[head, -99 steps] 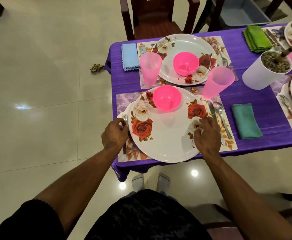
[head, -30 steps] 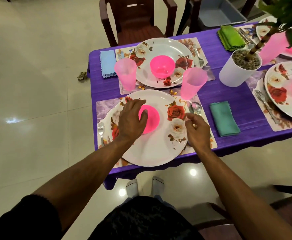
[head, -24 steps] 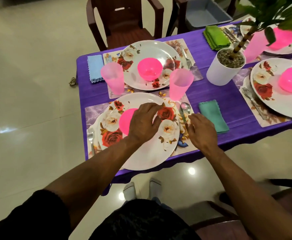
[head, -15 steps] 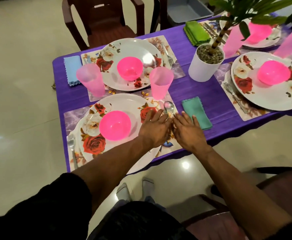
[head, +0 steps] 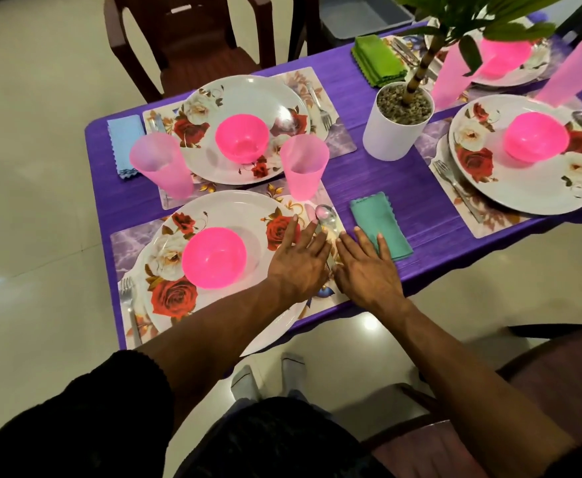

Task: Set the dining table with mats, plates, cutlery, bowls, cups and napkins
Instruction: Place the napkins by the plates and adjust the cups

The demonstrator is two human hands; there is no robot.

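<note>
**Near setting almost done, cutlery being squared**

The spoon (head: 327, 217) lies on the near mat (head: 129, 241), just right of the plate (head: 234, 210), its bowl pointing away from the person and its long axis running from the bench's near edge toward the far side; the handle is hidden under the hands. The left hand (head: 300, 262) lies flat with fingers spread over the plate's right rim and the mat. The right hand (head: 365, 269) is flat and spread too, fingertips touching the teal napkin (head: 379, 224). Neither pinches anything.

This place looks complete: pink bowl (head: 213, 257) on the plate, fork (head: 129, 305) at the left, cup (head: 304, 169) beyond the spoon. The other settings in view across the purple bench (head: 369, 174) carry plates, bowls and cups as well. I judge only small straightening is left here
</note>
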